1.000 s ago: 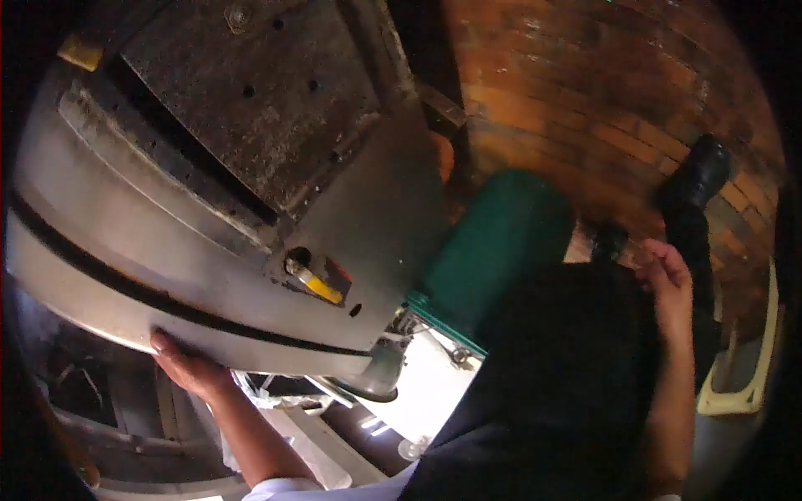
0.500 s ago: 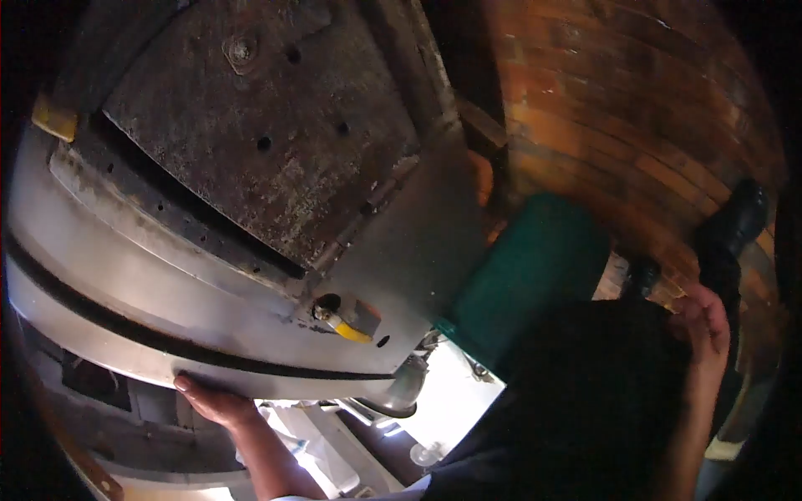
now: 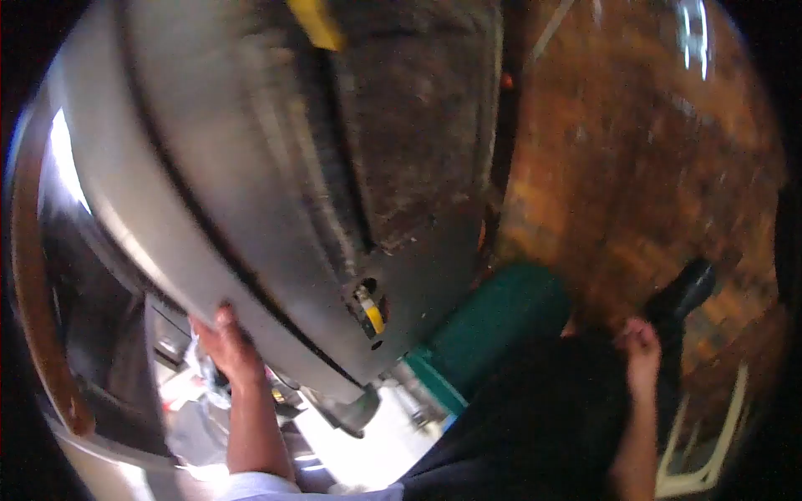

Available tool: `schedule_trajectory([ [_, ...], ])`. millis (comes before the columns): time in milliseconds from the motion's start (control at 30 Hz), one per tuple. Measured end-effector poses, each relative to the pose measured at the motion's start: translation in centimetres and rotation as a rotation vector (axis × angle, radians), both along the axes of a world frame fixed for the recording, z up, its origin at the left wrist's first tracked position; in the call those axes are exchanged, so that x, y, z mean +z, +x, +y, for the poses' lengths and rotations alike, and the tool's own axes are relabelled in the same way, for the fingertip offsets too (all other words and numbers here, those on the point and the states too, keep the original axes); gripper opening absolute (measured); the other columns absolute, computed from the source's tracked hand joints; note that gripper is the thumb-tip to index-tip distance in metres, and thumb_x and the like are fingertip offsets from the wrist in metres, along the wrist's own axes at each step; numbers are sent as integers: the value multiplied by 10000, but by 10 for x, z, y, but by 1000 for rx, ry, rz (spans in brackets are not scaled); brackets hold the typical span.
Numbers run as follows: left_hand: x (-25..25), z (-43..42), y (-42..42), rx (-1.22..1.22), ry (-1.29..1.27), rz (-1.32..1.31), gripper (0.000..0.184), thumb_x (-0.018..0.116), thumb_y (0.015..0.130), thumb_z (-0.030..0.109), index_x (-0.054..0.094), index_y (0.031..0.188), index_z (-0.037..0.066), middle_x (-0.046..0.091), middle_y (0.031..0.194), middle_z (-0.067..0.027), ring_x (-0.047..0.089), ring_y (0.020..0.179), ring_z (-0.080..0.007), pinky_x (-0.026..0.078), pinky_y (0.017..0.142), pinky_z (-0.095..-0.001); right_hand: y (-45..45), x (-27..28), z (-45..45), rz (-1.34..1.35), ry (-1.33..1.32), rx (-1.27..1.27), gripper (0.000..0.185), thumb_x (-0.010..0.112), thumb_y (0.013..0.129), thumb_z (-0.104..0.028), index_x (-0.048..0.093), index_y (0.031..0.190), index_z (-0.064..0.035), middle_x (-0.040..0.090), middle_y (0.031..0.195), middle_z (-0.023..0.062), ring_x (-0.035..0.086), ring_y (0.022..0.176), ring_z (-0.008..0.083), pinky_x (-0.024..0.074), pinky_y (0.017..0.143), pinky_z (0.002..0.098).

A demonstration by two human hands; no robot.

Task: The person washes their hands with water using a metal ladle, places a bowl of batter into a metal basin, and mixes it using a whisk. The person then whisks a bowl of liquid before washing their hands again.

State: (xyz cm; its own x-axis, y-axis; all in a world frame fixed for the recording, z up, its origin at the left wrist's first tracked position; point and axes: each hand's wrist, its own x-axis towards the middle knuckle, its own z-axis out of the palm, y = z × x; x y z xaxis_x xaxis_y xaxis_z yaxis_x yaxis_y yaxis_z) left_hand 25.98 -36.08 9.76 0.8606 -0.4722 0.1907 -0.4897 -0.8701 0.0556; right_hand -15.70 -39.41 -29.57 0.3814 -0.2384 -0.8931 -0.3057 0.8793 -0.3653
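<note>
A large stainless steel appliance with a dark griddle-like plate fills the upper left. My left hand grips its rounded front edge, thumb on the steel face and fingers at the rim. A yellow-handled valve shows in a cutout in the steel. At the right, my right hand hangs beside the dark clothing, its fingers curled and nothing visible in them. Motion blur softens much of the view.
A green bin or cylinder stands beside the appliance. Reddish brick-patterned flooring lies at the right, with a black shoe on it. A pale yellow chair-like frame is at lower right, and a brown curved edge at far left.
The view has turned, so the appliance now stands more upright in it. My left hand stays at the steel edge. The fingers of my right hand look more curled than before.
</note>
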Motion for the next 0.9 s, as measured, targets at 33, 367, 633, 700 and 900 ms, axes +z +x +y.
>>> schedule_trajectory([
  [33, -2, -6, -5, 21, -47, 84, 772, 651, 789, 511, 373, 1279, -18, 487, 1160, -111, 461, 1032, -219, 365, 916, -356, -11, -13, 15, -32, -56, 14, 149, 521, 949, -194, 579, 960, -58, 558, 837, -14, 495, 751, 86, 407, 689, 236],
  [367, 1, -23, -5, -94, 98, 10, 897, 788, 665, 418, 366, 1311, -40, 509, 1220, -230, 498, 1132, -371, 397, 959, -422, -2, 89, -52, 127, -209, 250, 97, 617, 809, -33, 563, 888, -14, 597, 888, 49, 566, 858, 164, 449, 800, 286],
  [633, 25, -31, -8, 15, 106, 160, 903, 673, 705, 579, 372, 1312, -17, 531, 1129, -212, 504, 1064, -352, 385, 919, -461, -20, 158, -104, 116, -560, 708, 213, 606, 814, -206, 635, 885, -7, 658, 799, 96, 607, 712, 203, 475, 659, 328],
  [700, 27, -33, -15, 13, 105, 141, 891, 644, 724, 588, 368, 1319, -15, 526, 1141, -207, 499, 1080, -344, 372, 944, -457, -23, 186, -118, 237, -570, 751, 188, 589, 783, -182, 658, 815, -10, 662, 753, 125, 625, 707, 224, 482, 652, 348],
  [900, 28, -27, -16, 12, 47, 205, 869, 589, 768, 593, 341, 1344, -8, 508, 1178, -203, 482, 1124, -335, 363, 962, -460, -111, 102, -140, 255, -579, 1255, 131, 587, 770, -139, 670, 791, -39, 643, 695, 137, 640, 699, 227, 492, 641, 349],
])
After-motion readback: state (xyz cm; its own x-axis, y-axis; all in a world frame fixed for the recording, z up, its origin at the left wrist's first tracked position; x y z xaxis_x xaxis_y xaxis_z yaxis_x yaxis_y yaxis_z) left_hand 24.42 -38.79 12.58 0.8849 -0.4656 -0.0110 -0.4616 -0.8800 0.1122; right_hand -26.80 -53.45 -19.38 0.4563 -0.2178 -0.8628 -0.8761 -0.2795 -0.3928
